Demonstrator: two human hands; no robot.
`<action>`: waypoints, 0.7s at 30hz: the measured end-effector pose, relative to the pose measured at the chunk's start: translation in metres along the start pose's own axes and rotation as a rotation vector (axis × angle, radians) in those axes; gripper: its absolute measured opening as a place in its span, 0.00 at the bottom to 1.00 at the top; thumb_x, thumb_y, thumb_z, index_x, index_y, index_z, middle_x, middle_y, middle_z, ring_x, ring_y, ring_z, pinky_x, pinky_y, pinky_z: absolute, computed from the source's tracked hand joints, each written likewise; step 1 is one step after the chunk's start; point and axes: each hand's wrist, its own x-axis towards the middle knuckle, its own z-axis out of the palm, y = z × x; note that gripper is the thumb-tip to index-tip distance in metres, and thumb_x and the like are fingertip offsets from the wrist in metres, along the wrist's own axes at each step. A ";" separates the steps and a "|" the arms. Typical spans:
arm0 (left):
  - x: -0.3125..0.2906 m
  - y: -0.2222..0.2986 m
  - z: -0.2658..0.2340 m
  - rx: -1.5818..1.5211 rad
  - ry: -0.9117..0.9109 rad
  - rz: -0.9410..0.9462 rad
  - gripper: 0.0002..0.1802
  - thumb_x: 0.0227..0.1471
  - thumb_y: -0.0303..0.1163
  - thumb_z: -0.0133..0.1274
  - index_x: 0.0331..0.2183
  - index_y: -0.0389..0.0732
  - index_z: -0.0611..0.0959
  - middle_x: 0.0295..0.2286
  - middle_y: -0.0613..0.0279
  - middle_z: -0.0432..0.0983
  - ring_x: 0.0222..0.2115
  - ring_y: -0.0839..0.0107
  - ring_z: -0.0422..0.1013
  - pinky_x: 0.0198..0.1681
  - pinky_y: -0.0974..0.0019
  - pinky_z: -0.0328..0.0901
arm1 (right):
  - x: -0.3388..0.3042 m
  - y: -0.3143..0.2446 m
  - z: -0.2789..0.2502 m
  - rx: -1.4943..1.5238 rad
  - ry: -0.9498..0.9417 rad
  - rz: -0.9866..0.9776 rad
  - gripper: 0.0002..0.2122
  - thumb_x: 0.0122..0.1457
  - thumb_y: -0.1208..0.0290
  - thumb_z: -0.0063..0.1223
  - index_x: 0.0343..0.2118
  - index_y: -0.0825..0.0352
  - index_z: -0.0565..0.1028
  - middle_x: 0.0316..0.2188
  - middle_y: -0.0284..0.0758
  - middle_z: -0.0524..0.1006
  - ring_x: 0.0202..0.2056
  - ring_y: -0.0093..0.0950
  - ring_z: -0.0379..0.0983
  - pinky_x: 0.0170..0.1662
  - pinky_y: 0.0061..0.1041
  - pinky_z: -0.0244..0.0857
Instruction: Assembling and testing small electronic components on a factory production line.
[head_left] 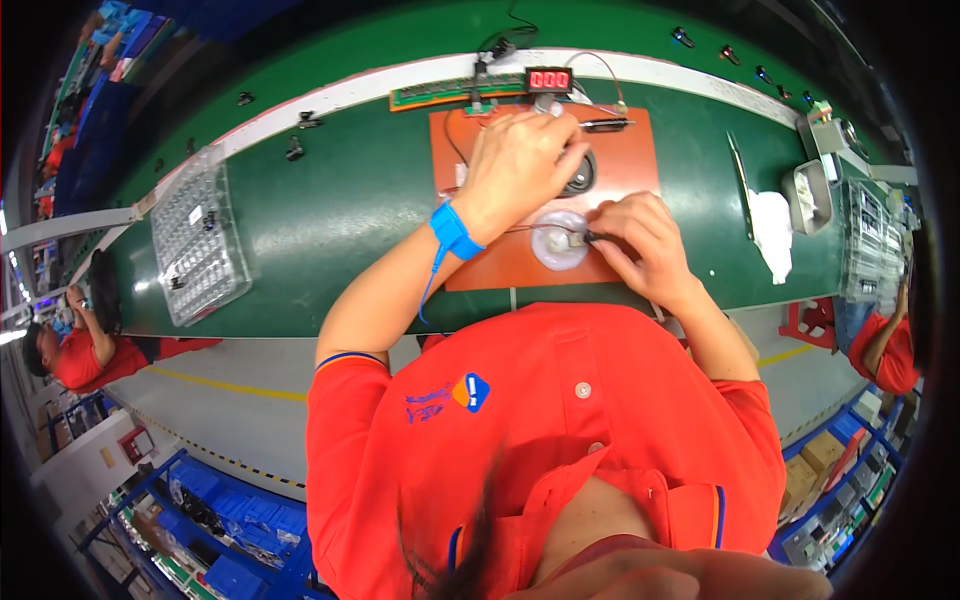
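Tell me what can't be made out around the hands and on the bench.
All in the head view:
Left hand: its back hides whether it grips anything.
Black round object: partly covered by the left hand.
Dark piece at the right hand: too small to identify.
Dark bits in the clear tray: too small to identify.
Person at far right: cut off by the dark rim.

Green workbench (330,190), grey floor (260,430), blue rack (137,495)

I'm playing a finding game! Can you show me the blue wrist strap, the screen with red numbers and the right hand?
Blue wrist strap (456,235): head view, its band.
Screen (548,80): head view, its lit red numbers.
Right hand (648,240): head view, the back of it.
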 end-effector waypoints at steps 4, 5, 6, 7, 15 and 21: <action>-0.003 -0.015 -0.026 -0.159 0.026 -0.165 0.10 0.48 0.36 0.61 0.30 0.40 0.82 0.25 0.57 0.80 0.29 0.60 0.77 0.32 0.60 0.70 | 0.000 -0.003 -0.001 -0.121 -0.012 -0.101 0.11 0.44 0.80 0.62 0.33 0.66 0.76 0.32 0.35 0.76 0.36 0.35 0.73 0.41 0.31 0.66; -0.007 -0.027 -0.035 -0.136 0.029 -0.162 0.10 0.48 0.36 0.61 0.30 0.40 0.82 0.25 0.57 0.80 0.29 0.60 0.77 0.32 0.60 0.70 | 0.003 -0.001 -0.001 -0.111 0.003 -0.116 0.11 0.44 0.80 0.62 0.33 0.66 0.76 0.32 0.35 0.76 0.36 0.35 0.73 0.41 0.31 0.66; -0.013 -0.046 -0.046 -0.075 0.109 -0.211 0.10 0.48 0.35 0.61 0.31 0.40 0.83 0.27 0.56 0.80 0.30 0.59 0.77 0.33 0.60 0.70 | 0.004 0.001 -0.003 -0.065 -0.042 -0.108 0.10 0.45 0.80 0.61 0.32 0.66 0.75 0.32 0.35 0.76 0.36 0.34 0.73 0.40 0.31 0.66; -0.021 -0.067 -0.060 -0.014 0.190 -0.258 0.11 0.48 0.34 0.61 0.33 0.39 0.83 0.28 0.54 0.80 0.30 0.59 0.77 0.35 0.60 0.71 | 0.006 0.004 -0.005 -0.021 -0.088 -0.101 0.09 0.46 0.80 0.61 0.32 0.66 0.75 0.32 0.35 0.76 0.36 0.34 0.73 0.40 0.30 0.66; -0.067 -0.163 -0.129 0.547 0.283 -0.436 0.17 0.49 0.37 0.62 0.41 0.43 0.83 0.33 0.58 0.81 0.35 0.59 0.76 0.39 0.58 0.66 | 0.082 0.117 -0.033 -0.041 0.279 0.221 0.06 0.55 0.73 0.57 0.35 0.68 0.75 0.31 0.36 0.76 0.32 0.35 0.71 0.39 0.29 0.66; -0.058 -0.171 -0.121 0.738 0.171 -0.689 0.17 0.48 0.44 0.62 0.38 0.47 0.84 0.32 0.62 0.81 0.36 0.59 0.74 0.41 0.56 0.59 | 0.110 0.180 -0.035 -0.533 0.291 0.294 0.11 0.53 0.66 0.60 0.36 0.66 0.76 0.33 0.36 0.77 0.39 0.36 0.72 0.44 0.33 0.66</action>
